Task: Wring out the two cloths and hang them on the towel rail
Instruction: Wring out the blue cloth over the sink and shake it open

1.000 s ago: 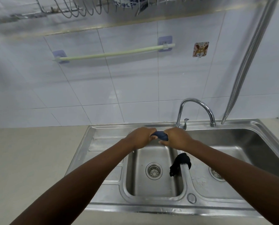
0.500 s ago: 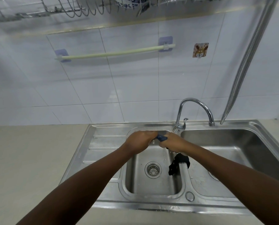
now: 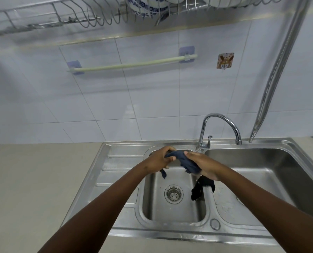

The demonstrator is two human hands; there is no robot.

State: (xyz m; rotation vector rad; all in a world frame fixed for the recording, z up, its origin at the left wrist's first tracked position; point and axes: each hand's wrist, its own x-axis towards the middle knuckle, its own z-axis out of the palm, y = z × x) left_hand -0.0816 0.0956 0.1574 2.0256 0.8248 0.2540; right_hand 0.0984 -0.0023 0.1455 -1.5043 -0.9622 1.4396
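Note:
Both hands grip a dark blue cloth (image 3: pixel 184 161) above the left sink basin (image 3: pixel 157 212). My left hand (image 3: pixel 159 160) clutches its left end, and a small tail of cloth hangs below that fist. My right hand (image 3: pixel 203 166) holds the bunched right part. A second, black cloth (image 3: pixel 200 189) lies draped over the divider between the two basins, just under my right wrist. The pale green towel rail (image 3: pixel 132 65) is fixed to the tiled wall above, bare.
A chrome tap (image 3: pixel 219 125) rises behind the sink, its spout over the right basin (image 3: pixel 272 161). A corrugated metal hose (image 3: pixel 277 70) runs down the wall at right. A wire dish rack (image 3: pixel 90 15) with bowls hangs overhead. Beige counter (image 3: pixel 33 189) lies left.
The blue cloth, a tight twisted bar between my fists before, now shows more and looks looser, with a tail hanging. My right hand has turned and sunk slightly. The view has shifted left.

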